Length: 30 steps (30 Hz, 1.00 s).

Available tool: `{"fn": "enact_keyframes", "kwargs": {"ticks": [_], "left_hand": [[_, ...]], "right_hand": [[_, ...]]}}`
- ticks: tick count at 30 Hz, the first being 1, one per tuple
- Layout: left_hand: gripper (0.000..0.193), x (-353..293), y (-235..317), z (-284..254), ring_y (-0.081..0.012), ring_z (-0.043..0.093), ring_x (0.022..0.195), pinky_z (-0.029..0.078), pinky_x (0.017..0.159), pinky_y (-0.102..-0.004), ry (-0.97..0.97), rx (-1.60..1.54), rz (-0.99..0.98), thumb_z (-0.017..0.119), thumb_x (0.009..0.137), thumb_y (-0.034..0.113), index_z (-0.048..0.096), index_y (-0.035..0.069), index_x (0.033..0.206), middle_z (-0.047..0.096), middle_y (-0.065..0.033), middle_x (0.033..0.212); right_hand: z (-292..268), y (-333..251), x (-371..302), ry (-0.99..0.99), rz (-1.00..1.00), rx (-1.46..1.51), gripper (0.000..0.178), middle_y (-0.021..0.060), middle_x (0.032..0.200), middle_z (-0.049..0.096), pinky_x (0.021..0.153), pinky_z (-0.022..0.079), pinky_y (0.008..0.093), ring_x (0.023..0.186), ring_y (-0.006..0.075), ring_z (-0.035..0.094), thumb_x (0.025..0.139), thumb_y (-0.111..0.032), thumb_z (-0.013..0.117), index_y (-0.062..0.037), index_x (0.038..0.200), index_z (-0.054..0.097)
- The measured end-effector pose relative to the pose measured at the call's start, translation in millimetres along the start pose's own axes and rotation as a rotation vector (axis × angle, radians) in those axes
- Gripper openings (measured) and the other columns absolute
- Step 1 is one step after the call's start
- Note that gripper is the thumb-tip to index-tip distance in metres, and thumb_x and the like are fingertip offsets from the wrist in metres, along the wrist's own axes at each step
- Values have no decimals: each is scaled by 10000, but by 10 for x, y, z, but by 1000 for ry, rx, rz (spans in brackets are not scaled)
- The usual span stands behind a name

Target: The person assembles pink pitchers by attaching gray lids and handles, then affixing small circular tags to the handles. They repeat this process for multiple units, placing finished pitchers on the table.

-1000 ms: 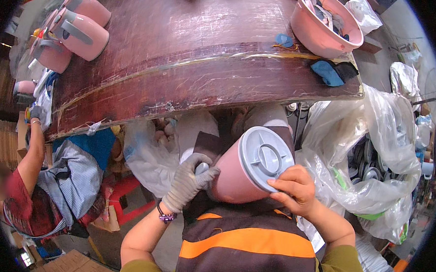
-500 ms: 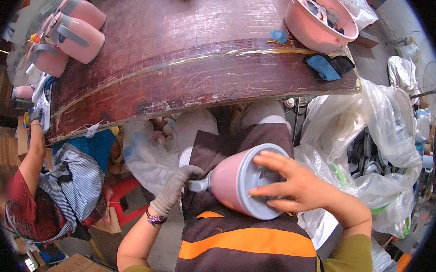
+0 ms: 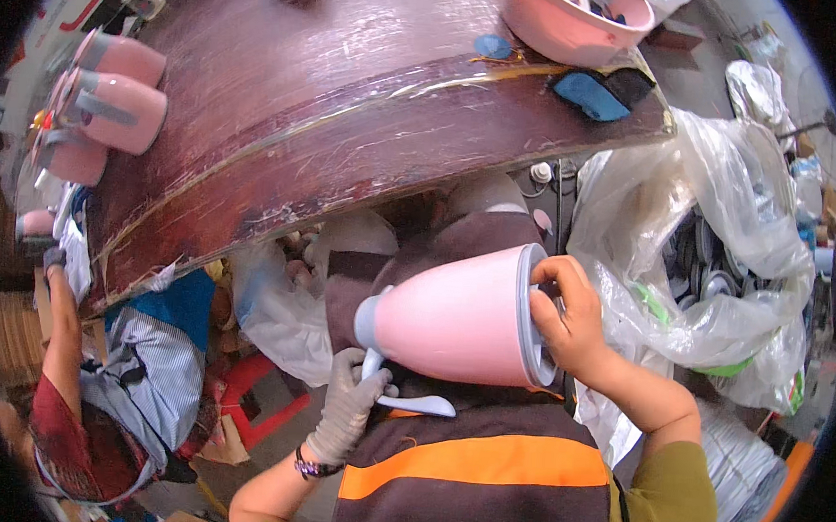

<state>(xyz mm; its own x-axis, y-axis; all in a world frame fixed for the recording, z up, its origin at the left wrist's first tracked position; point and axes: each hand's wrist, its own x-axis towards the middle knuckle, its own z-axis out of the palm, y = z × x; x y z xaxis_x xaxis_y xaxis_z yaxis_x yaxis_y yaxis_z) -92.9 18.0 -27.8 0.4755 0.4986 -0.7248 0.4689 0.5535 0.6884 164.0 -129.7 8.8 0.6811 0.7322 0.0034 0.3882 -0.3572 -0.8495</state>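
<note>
A pink jug [image 3: 457, 320] with a pale grey rim and a grey curved handle [image 3: 415, 405] lies sideways above my lap. My left hand [image 3: 346, 404], in a light grey glove, is closed around the handle near the jug's narrow end. At the wide end, my bare right hand [image 3: 571, 316] grips the grey rim, its fingers hooked over the edge. What lies inside the wide end is mostly hidden by that hand.
A dark red table [image 3: 283, 131] stands ahead, bearing several pink jugs [image 3: 123, 113], a pink basin [image 3: 582, 24] and a blue-black cloth piece [image 3: 597, 95]. Right of me, a clear plastic bag [image 3: 618, 224] holds dark round parts. Another person [image 3: 138, 369] works at left.
The jug has turned from tilted toward me to side-on, its handle swinging down toward my body. My left hand stays on the handle; my right hand has moved from the wide end's face to its rim.
</note>
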Motion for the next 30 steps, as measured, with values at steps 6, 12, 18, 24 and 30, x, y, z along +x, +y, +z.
{"fn": "enact_keyframes", "kwargs": {"ticks": [6,12,18,24,30], "left_hand": [[408,-216,407,134,-135,561,747,494,652,-263,220,34,561,505,915,27,372,112,1292,511,-71,1006],[465,-206,614,-324,-170,575,922,488,800,-293,236,210,787,631,785,5,485,45,1225,576,-77,1068],[396,33,933,254,-171,584,920,474,825,-277,-37,748,939,607,689,-98,566,7,1069,586,-94,1041],[296,306,1031,532,-74,537,670,425,553,-192,-22,698,523,578,805,27,532,26,1098,597,-28,855],[247,225,1139,792,-88,574,776,467,701,-234,-47,726,497,689,792,72,607,15,1019,624,-29,864]], "right_hand": [[316,1124,-84,-232,269,424,302,121,850,647,774,478,353,807,223,608,939,-275,509,17,898,575],[-665,1518,-269,-469,870,477,298,71,803,687,585,500,264,653,134,642,925,-281,478,-48,840,645],[-538,3513,-1912,-665,1154,84,261,96,828,684,553,496,280,633,161,643,840,-179,508,-31,987,665],[-394,4010,-2147,-253,1167,-339,300,88,909,659,660,480,287,747,156,618,835,-219,556,-43,1065,635],[-10,3975,-2083,-147,1239,-487,364,85,996,635,780,457,299,877,149,590,821,-260,609,-59,1124,605]]}}
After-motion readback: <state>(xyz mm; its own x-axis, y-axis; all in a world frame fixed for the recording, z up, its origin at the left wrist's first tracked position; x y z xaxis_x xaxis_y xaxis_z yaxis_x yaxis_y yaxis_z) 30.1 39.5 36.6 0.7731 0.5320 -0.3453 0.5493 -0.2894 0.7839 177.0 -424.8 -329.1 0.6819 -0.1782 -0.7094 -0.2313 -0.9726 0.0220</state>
